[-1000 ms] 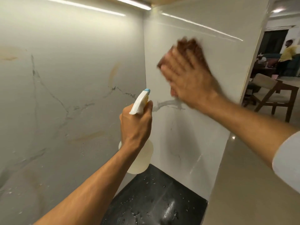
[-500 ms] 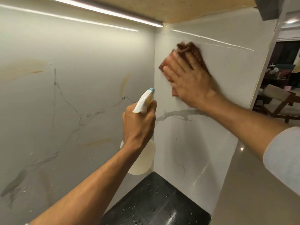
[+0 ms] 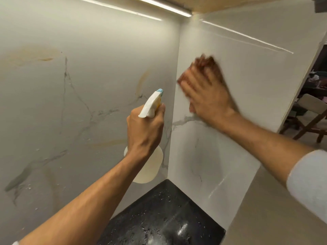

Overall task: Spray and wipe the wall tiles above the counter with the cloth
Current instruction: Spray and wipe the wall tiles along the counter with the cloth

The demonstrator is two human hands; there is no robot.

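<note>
Right hand (image 3: 207, 96): fingers (image 3: 192, 80) straight, slightly apart, pressing the brown cloth (image 3: 211, 63) flat against the side wall tile (image 3: 247, 82) near the corner; outline blurred. Left hand (image 3: 145, 128): fingers curled round the neck of the spray bottle (image 3: 152, 167), held above the wet black table (image 3: 159, 218). Good practice: even palm pressure and overlapping strokes into the corner. The brownish marks on the back wall tile (image 3: 79, 85) appear untreated.

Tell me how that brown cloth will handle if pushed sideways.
Probably floppy: the cloth bunches unevenly past the right hand. Likely slides easily, since the wall tile looks glossy. Seems light; a flat palm pins it.
</note>
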